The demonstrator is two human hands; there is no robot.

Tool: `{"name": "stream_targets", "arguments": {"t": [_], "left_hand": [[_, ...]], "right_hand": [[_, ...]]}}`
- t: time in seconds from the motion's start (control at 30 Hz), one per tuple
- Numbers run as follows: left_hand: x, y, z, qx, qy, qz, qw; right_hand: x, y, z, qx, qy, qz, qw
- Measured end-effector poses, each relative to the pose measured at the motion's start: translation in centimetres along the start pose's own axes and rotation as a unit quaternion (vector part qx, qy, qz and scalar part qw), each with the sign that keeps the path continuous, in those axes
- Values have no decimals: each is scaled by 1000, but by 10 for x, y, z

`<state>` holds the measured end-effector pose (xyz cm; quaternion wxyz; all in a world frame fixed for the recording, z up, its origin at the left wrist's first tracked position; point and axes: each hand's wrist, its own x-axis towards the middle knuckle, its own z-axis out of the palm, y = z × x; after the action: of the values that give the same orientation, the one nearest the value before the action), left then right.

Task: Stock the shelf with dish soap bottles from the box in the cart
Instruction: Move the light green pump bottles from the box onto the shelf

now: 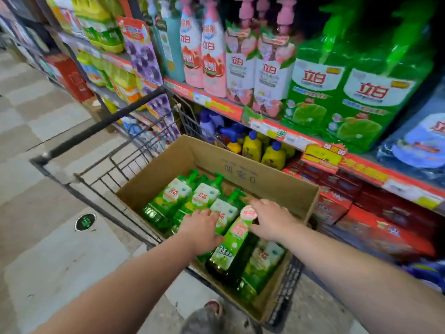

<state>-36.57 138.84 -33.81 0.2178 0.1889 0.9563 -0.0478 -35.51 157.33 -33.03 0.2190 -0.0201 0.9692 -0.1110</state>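
An open cardboard box [269, 179] sits in a black wire cart [101, 169] and holds several green dish soap bottles lying flat. One green bottle [231, 247] lies raised and tilted on top of the others. My left hand [202, 227] rests on its left side and on the neighbouring bottle [224, 210]. My right hand [272, 220] lies on the raised bottle's upper end near the round pink sticker [249, 212]. Whether either hand has a firm grip cannot be told. Matching green bottles [337, 92] stand on the shelf at upper right.
The shelf unit runs along the right, with pink bottles [212, 51] beside the green ones. Yellow bottles [262, 150] and red boxes [375, 213] fill the lower shelf behind the cart. Tiled floor [48, 237] opens to the left. A grey shoe [212, 319] shows at bottom.
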Motion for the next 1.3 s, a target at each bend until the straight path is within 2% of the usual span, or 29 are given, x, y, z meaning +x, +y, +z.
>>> {"name": "stream_targets", "arguments": {"t": [0.13, 0.27, 0.5, 0.67, 0.87, 1.0, 1.2, 1.3], "left_hand": [[35, -3, 15, -29, -73, 17, 997], [64, -6, 31, -123, -131, 18, 984], [95, -17, 60, -262, -219, -3, 940], [110, -18, 75, -298, -249, -8, 922], [119, -17, 92, -312, -272, -15, 910], [121, -18, 95, -319, -262, -4, 911], [120, -22, 100, -342, -247, -6, 907], [119, -23, 101, -346, -247, -13, 905]], "right_hand": [[12, 11, 18, 27, -17, 61, 998], [32, 12, 39, 93, -42, 121, 987], [67, 3, 79, 248, -65, 239, 937], [88, 4, 102, 359, -50, 341, 867], [99, 7, 122, 471, -43, 414, 777], [103, 7, 130, 515, -20, 441, 735], [105, 6, 138, 618, 11, 442, 650], [103, 5, 141, 639, 39, 439, 630]]}}
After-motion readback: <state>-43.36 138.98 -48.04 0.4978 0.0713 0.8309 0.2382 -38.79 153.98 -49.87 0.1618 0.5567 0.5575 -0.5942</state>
